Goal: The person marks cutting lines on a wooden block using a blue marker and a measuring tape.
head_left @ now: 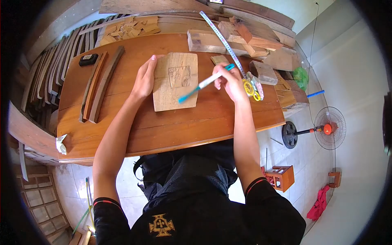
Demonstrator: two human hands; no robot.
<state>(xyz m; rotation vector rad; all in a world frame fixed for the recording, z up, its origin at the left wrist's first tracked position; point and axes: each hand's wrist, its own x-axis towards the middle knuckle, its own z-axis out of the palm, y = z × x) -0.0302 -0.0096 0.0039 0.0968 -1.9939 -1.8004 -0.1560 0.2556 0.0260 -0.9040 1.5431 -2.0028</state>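
While right grip pinches tool | left grip holds board | wooden table | fan

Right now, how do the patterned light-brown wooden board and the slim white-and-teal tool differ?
The patterned light-brown wooden board is broad; the slim white-and-teal tool is narrow. The left hand touches the board's side, while the right hand holds the tool. Each is in contact with a hand.
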